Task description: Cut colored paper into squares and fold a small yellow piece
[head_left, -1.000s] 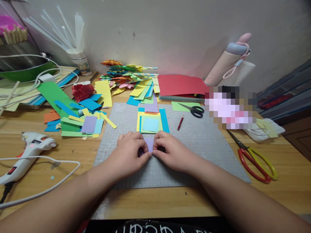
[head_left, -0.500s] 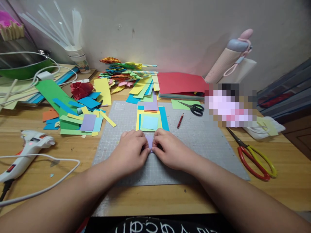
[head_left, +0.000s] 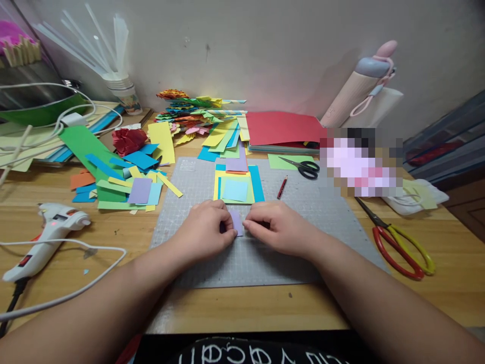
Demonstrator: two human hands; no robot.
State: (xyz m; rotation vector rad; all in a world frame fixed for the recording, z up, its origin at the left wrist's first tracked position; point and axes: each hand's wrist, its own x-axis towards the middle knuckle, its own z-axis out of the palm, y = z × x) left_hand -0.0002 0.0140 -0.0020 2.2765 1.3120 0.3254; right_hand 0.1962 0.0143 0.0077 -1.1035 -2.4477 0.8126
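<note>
A small purple piece of paper [head_left: 237, 222] lies on the grey cutting mat [head_left: 242, 270]. My left hand [head_left: 212, 227] pinches it by its left side, hiding part of it. Just past its right edge is my right hand [head_left: 280, 227], apart from the paper, with curled fingers and thumb tip drawn together and nothing visible in them. Beyond both hands sits a layered stack of coloured paper, with a light blue sheet [head_left: 235, 190] on top and a yellow sheet [head_left: 216, 184] below.
A red pencil [head_left: 282, 187] and black-handled scissors [head_left: 308, 169] lie behind my right hand. Larger red-and-yellow scissors [head_left: 401, 247] rest at the right. At the left are a white glue gun [head_left: 51, 237] with its cord and scattered paper scraps [head_left: 113, 187]. Folded paper flowers [head_left: 189, 111] lie along the wall.
My right hand has let go of the purple paper and moved a little to the right. My left hand keeps its hold. The view has shifted slightly.
</note>
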